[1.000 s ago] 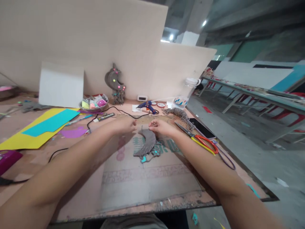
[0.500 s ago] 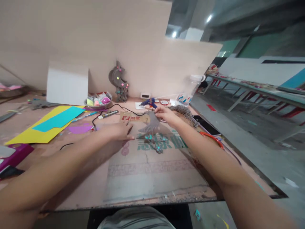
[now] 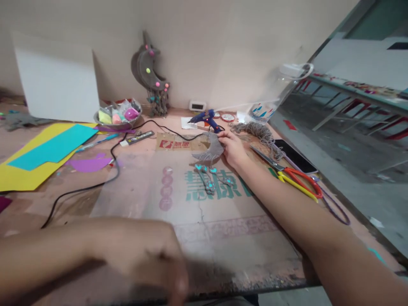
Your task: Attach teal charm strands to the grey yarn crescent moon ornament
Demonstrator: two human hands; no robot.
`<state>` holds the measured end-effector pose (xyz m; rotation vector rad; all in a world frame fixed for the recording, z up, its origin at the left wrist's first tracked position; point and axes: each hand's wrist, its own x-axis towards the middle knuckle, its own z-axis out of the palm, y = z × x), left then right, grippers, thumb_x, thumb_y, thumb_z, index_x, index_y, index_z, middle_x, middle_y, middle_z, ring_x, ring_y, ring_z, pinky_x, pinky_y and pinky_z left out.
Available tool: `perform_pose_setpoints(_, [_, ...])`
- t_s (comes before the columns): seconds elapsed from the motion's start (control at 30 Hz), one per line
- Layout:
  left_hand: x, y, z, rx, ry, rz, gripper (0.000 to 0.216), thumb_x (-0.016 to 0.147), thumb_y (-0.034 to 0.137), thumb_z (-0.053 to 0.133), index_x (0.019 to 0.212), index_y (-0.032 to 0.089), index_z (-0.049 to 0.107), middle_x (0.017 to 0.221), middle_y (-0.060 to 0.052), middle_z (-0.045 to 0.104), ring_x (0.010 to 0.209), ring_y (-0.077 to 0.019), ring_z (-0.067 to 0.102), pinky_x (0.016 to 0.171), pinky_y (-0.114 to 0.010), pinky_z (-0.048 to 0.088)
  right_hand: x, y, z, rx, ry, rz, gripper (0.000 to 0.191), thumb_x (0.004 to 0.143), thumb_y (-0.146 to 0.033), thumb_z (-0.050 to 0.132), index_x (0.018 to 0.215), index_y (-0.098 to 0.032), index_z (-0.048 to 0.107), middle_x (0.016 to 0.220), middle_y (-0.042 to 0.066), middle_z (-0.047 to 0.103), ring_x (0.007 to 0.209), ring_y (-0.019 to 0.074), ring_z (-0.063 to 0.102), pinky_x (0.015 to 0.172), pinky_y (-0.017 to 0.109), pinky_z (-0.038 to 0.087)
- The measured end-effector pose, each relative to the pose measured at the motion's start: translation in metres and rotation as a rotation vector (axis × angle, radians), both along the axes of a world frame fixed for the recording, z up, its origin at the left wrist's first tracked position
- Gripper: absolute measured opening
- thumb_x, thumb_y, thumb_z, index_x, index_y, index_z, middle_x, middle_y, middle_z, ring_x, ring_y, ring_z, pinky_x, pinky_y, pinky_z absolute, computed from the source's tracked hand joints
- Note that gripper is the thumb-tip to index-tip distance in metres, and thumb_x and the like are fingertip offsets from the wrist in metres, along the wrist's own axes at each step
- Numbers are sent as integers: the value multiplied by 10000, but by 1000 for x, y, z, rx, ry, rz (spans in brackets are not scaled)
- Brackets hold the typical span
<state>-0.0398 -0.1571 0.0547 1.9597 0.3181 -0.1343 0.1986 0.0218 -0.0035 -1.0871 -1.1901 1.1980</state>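
Observation:
My right hand (image 3: pixel 232 148) is stretched far across the cardboard sheet (image 3: pixel 197 221) and pinches a grey felt crescent moon (image 3: pixel 212 149). Strings with teal charms (image 3: pixel 210 178) trail from the moon toward me. Just beyond it lies a blue glue gun (image 3: pixel 205 119). My left hand (image 3: pixel 149 259) is close to me at the table's near edge, blurred by motion, its fingers curled downward; I cannot make out anything in them.
A finished grey moon ornament (image 3: pixel 148 72) leans on the back wall. Red-and-yellow scissors (image 3: pixel 293 175), a phone (image 3: pixel 295 155) and twine (image 3: pixel 258 131) lie to the right. A bowl of coloured pieces (image 3: pixel 117 114), yellow and teal sheets (image 3: pixel 41 153) and a black cable (image 3: pixel 95 182) are at the left.
My left hand pulled back from the moon to the near edge. My right hand carried the moon farther away, toward the glue gun. The camera moved closer and lower.

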Motion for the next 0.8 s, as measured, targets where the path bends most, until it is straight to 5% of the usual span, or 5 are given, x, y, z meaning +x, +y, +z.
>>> perform_pose_setpoints(0.13, [-16, 51, -16, 480, 82, 866, 449, 936, 445, 352, 1174, 185, 629, 1319, -116, 577, 1245, -264, 510, 1055, -415, 395, 0, -2, 1, 11, -22, -22, 150, 615, -183, 516, 758, -215, 482, 679, -21, 479, 599, 125, 451, 563, 251, 374])
perform_pose_setpoints(0.27, [-21, 48, -31, 682, 257, 761, 653, 875, 477, 473, 1437, 164, 362, 1557, -123, 176, 1438, -300, 145, 1164, -504, 120, 4, 3, 0, 45, -21, -80, 142, 617, -193, 496, 750, -218, 456, 702, -10, 505, 664, 146, 493, 618, 267, 411])
perform_pose_setpoints(0.43, [-20, 1, 30, -209, 299, -103, 235, 846, 390, 547, 919, 317, 757, 960, 5, 753, 887, -180, 693, 715, -237, 542, 7, 10, -5, 55, 3, -122, 153, 617, -203, 493, 761, -216, 443, 709, -14, 498, 651, 134, 483, 609, 258, 408])
perform_pose_setpoints(0.6, [-12, 64, 30, 204, 104, 719, 362, 883, 438, 466, 723, 177, 660, 662, -8, 682, 662, -140, 643, 644, -228, 476, 3, 1, 5, 71, -3, -91, 136, 656, -199, 525, 783, -214, 478, 699, -26, 477, 594, 111, 453, 569, 248, 391])
perform_pose_setpoints(0.8, [13, 124, 40, 484, -131, 1019, 319, 855, 414, 506, 822, 134, 657, 765, -40, 657, 681, -131, 587, 634, -245, 454, 5, -26, 69, 468, -25, 4, 110, 745, -186, 567, 826, -237, 513, 795, -28, 512, 710, 101, 527, 662, 239, 436])
